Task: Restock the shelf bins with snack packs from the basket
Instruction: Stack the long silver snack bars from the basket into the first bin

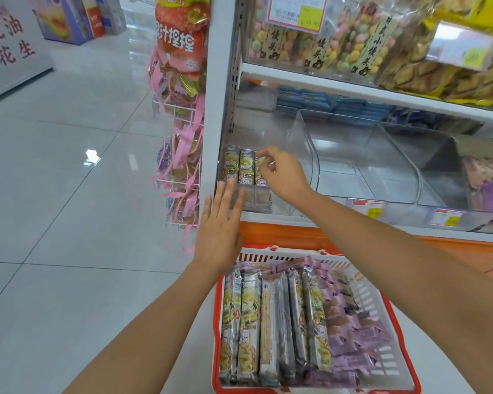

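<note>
Bags (322, 44) up top read 馒头. Your left hand (221, 226) lies flat against the bin (305, 149); your right hand (286, 174) pinches a blurry pack (259, 176).

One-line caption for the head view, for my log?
Right hand pinches a snack pack beside two others in the leftmost clear bin; left hand open at its front, stocked basket below.

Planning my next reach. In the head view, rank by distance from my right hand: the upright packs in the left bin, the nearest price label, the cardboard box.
1. Upright packs, left bin: right hand touches them.
2. Price label, front rail, rightwards.
3. Cardboard box, far right.
</note>
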